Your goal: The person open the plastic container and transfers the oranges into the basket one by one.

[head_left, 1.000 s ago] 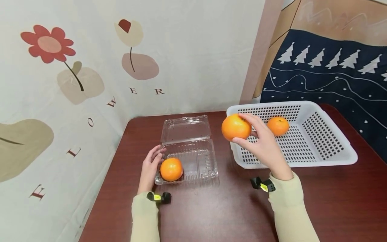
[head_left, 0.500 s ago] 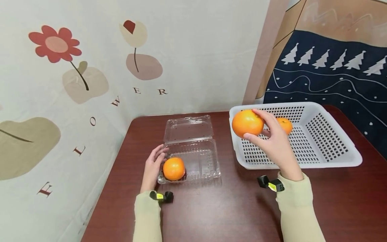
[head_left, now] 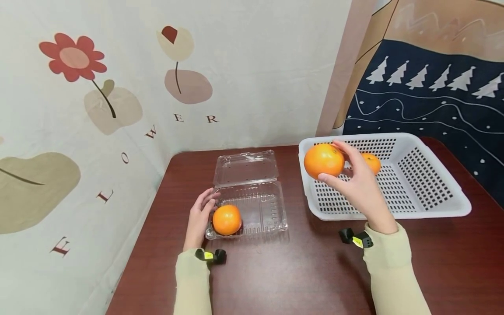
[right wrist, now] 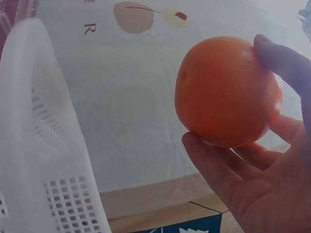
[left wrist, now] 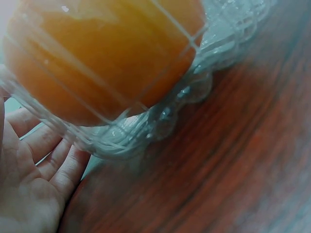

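Observation:
My right hand [head_left: 360, 183] holds an orange [head_left: 324, 161] by its right side, thumb below and fingers above, over the left part of the white basket [head_left: 437, 214]. In the right wrist view the same orange [right wrist: 227, 92] sits between thumb and fingertips, off the basket's wall. A second orange [head_left: 371, 163] lies in the basket, partly hidden behind that hand. My left hand [head_left: 199, 221] rests at the left side of a clear plastic clamshell box [head_left: 271, 210], fingers extended against its wall. Another orange [head_left: 226, 220] lies in the box's near left corner.
The box's clear lid [head_left: 246, 168] lies folded back, away from me. Everything stands on a dark reddish table [head_left: 275, 275]. A pale flower-printed cloth [head_left: 256, 87] hangs behind, beside a dark cloth with white trees [head_left: 425, 100].
My right hand has moved right with its orange, farther over the basket, and now covers part of the orange inside. The left hand stays at the box. The head view has shifted slightly.

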A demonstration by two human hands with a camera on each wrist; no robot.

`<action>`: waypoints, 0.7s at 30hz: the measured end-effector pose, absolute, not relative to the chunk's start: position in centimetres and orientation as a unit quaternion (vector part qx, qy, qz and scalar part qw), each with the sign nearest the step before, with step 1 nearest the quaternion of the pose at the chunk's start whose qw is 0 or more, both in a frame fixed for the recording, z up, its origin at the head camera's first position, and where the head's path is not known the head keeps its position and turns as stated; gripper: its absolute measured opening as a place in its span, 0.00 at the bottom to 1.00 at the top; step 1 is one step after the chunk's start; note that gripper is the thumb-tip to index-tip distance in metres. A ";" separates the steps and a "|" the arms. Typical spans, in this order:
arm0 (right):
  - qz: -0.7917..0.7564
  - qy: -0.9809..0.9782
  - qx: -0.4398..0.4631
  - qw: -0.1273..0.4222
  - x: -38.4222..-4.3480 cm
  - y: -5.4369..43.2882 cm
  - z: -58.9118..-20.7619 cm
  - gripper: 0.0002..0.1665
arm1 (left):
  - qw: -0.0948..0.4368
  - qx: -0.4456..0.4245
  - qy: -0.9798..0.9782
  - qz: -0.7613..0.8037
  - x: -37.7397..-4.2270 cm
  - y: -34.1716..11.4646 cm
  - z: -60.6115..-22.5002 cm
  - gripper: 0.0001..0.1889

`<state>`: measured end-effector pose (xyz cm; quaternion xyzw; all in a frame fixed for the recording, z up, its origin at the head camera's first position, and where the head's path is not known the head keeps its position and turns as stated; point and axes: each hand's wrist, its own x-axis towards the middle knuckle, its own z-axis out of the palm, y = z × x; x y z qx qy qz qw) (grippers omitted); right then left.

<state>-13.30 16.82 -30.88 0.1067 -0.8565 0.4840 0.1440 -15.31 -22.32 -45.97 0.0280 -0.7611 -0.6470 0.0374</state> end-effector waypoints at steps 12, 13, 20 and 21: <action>0.437 -0.880 0.112 0.152 -13.5 17.8 -30.2 0.44 | 0.030 0.021 -0.764 -0.644 -14.6 -21.8 -44.1 0.20; 0.435 -0.880 0.113 0.151 -13.5 17.8 -30.2 0.44 | 0.029 0.022 -0.764 -0.644 -14.6 -21.8 -44.0 0.20; 0.415 -0.890 0.120 0.146 -13.7 17.9 -30.1 0.43 | 0.026 0.027 -0.767 -0.641 -14.4 -21.8 -44.1 0.20; 0.412 -0.891 0.122 0.144 -13.8 17.9 -30.2 0.42 | 0.026 0.028 -0.767 -0.641 -14.4 -21.7 -44.1 0.20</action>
